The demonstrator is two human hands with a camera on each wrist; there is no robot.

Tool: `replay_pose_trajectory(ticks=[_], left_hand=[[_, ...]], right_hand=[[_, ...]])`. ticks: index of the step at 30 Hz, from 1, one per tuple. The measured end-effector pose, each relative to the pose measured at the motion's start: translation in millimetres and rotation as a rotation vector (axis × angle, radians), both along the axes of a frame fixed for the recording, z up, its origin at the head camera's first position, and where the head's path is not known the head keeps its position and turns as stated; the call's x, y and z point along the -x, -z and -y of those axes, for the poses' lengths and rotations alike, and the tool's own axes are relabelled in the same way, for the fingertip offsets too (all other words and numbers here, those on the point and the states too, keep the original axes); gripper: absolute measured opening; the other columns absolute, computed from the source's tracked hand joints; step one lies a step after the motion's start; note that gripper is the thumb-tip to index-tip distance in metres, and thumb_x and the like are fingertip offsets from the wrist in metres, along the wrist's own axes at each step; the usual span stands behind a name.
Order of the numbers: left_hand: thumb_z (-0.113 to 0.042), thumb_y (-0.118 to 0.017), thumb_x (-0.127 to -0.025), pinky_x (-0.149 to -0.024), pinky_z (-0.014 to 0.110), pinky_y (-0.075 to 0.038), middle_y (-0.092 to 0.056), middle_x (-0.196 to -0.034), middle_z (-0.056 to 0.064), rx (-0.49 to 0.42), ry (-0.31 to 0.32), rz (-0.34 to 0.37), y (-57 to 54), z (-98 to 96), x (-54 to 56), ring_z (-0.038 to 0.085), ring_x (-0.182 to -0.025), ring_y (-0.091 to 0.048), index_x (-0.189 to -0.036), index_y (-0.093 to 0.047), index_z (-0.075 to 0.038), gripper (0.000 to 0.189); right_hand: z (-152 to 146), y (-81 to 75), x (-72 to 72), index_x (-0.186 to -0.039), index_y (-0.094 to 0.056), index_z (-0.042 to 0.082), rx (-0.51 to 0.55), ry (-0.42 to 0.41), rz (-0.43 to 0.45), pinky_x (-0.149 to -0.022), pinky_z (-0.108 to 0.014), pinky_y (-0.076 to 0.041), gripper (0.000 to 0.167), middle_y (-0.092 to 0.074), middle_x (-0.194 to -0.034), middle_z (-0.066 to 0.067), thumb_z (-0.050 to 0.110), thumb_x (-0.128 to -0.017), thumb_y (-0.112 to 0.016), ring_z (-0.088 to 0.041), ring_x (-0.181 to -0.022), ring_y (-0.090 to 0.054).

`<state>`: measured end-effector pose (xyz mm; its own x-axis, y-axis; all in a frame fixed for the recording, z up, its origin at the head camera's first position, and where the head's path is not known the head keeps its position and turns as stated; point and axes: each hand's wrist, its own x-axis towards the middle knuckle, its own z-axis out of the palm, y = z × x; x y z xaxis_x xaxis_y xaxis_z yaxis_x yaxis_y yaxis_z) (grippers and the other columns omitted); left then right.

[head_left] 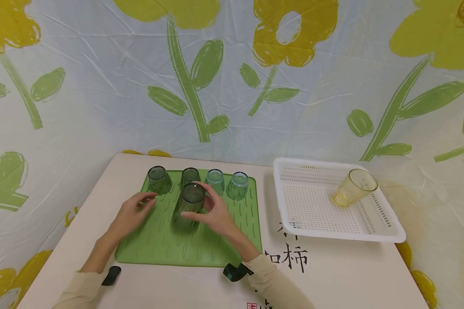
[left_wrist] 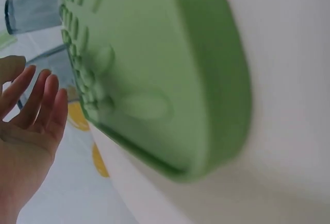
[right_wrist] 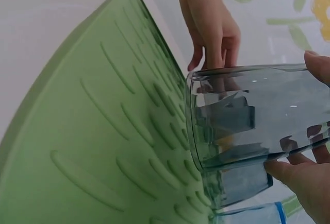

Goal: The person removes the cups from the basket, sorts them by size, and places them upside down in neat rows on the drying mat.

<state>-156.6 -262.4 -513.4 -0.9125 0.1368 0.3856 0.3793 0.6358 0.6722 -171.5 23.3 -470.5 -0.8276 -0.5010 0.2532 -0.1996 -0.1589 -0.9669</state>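
My right hand point(head_left: 219, 216) grips a tall dark grey drinking glass point(head_left: 188, 210), thumb on the near side and fingers round the far side. In the right wrist view this glass point(right_wrist: 252, 113) stands mouth down close over the green mat point(right_wrist: 103, 131); whether its rim touches is hard to tell. My left hand point(head_left: 133, 214) holds nothing and hovers by the mat's left side, its fingers loosely bent. Nearest to it is a shorter dark grey glass point(head_left: 160, 182) at the mat's back left corner.
Along the mat's back edge stand another dark grey glass point(head_left: 190, 175) and two bluish glasses, one point(head_left: 215, 182) beside the other point(head_left: 237, 186). On the right, a white perforated basket point(head_left: 282, 201) contains a tilted yellow glass point(head_left: 349, 191). A flowered cloth hangs behind the table.
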Motion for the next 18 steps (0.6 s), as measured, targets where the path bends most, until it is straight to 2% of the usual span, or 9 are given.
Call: replay_pose_trajectory(ticks=[5,8,10,13,16,18], left_hand=[[0.003,-0.067,-0.097,-0.072,0.013,-0.048,-0.069,-0.11,0.021,0.005,-0.049,-0.014,5.8,10.9,2.6,0.016,-0.09,-0.062,-0.12,-0.068,0.009,0.023],[0.004,-0.067,-0.096,-0.071,0.017,-0.05,-0.067,-0.109,0.024,0.024,-0.059,-0.015,9.3,16.2,5.0,0.019,-0.09,-0.062,-0.12,-0.068,0.01,0.024],[0.004,-0.068,-0.096,-0.072,0.027,-0.053,-0.066,-0.11,0.026,0.036,-0.064,-0.017,11.4,18.9,7.4,0.026,-0.092,-0.063,-0.12,-0.068,0.011,0.025],[0.006,-0.07,-0.094,-0.078,0.05,-0.057,-0.064,-0.111,0.033,0.047,-0.061,-0.033,15.6,22.9,11.9,0.044,-0.098,-0.063,-0.118,-0.067,0.014,0.026],[0.008,-0.07,-0.093,-0.087,0.067,-0.051,-0.062,-0.115,0.038,0.046,-0.055,-0.04,19.0,27.0,14.7,0.055,-0.107,-0.059,-0.119,-0.065,0.016,0.028],[0.009,-0.07,-0.092,-0.092,0.07,-0.047,-0.061,-0.117,0.039,0.052,-0.046,-0.035,21.3,30.3,16.3,0.057,-0.111,-0.056,-0.12,-0.063,0.017,0.03]], right_hand=[[4,5.2,-4.0,-0.152,-0.045,0.025,-0.036,-0.017,0.0,-0.098,-0.037,-0.055,0.081,-0.056,-0.141,-0.006,-0.003,-0.085,-0.082,-0.02,-0.122,-0.063],[6,8.1,-6.4,-0.152,-0.046,0.023,-0.041,-0.02,-0.018,-0.097,-0.037,-0.056,0.082,-0.056,-0.14,-0.008,-0.005,-0.084,-0.082,-0.021,-0.12,-0.064],[8,9.1,-8.3,-0.152,-0.046,0.02,-0.038,-0.02,-0.033,-0.097,-0.037,-0.056,0.081,-0.056,-0.14,-0.008,-0.005,-0.084,-0.082,-0.021,-0.119,-0.064],[9,10.3,-10.4,-0.152,-0.046,0.015,-0.038,-0.021,-0.043,-0.097,-0.036,-0.056,0.081,-0.056,-0.14,-0.007,-0.005,-0.083,-0.083,-0.021,-0.118,-0.064],[10,11.6,-12.2,-0.152,-0.046,0.018,-0.052,-0.032,-0.031,-0.098,-0.036,-0.055,0.082,-0.055,-0.141,-0.002,-0.004,-0.082,-0.084,-0.018,-0.118,-0.064],[10,12.6,-12.9,-0.152,-0.046,0.02,-0.065,-0.045,-0.033,-0.099,-0.037,-0.055,0.083,-0.053,-0.142,-0.002,-0.003,-0.082,-0.085,-0.017,-0.12,-0.063]])
